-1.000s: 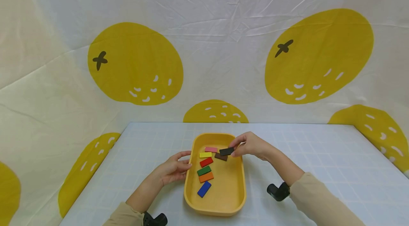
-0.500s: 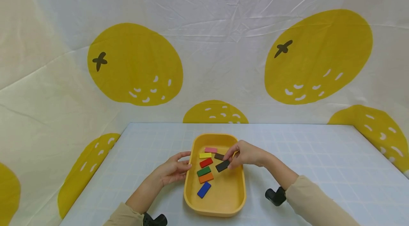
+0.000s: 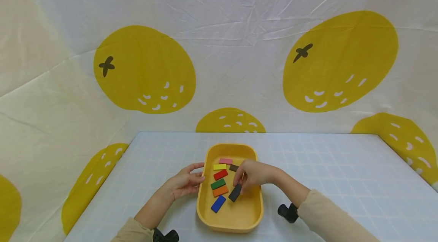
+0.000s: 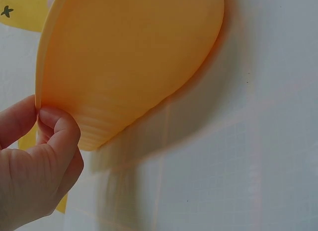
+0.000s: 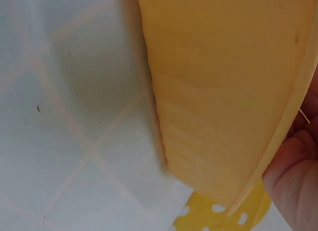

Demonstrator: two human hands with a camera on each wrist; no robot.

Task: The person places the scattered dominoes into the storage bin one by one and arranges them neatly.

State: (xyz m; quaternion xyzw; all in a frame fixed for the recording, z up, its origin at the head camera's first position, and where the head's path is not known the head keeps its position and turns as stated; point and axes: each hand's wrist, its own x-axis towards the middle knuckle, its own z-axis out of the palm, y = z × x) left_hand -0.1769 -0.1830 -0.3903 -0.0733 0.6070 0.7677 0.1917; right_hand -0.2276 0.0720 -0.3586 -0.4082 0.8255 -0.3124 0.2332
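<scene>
My left hand (image 3: 186,182) pinches the left rim of a yellow tray (image 3: 230,226). In the left wrist view the thumb and curled fingers (image 4: 64,129) grip that rim. My right hand (image 3: 254,174) reaches over the tray's right side and pinches a black rectangular block (image 3: 234,193) by its upper end, tilted. The blue block (image 3: 218,204) lies to its left, beside the orange block (image 3: 220,191) and green block (image 3: 218,184). Farther back lie the red block (image 3: 220,174), yellow block (image 3: 219,166), pink block (image 3: 225,161) and a partly hidden brown block (image 3: 234,167).
The tray stands on a table (image 3: 308,158) with a pale checked cover. Behind it hangs a white cloth (image 3: 239,63) printed with large yellow fruit. A small black camera (image 3: 288,213) sits on my right wrist, another black camera (image 3: 166,236) on my left.
My right hand has carried the black block from the tray's far right toward its middle, nearer me, turning it more upright in view. My left hand has stayed on the rim.
</scene>
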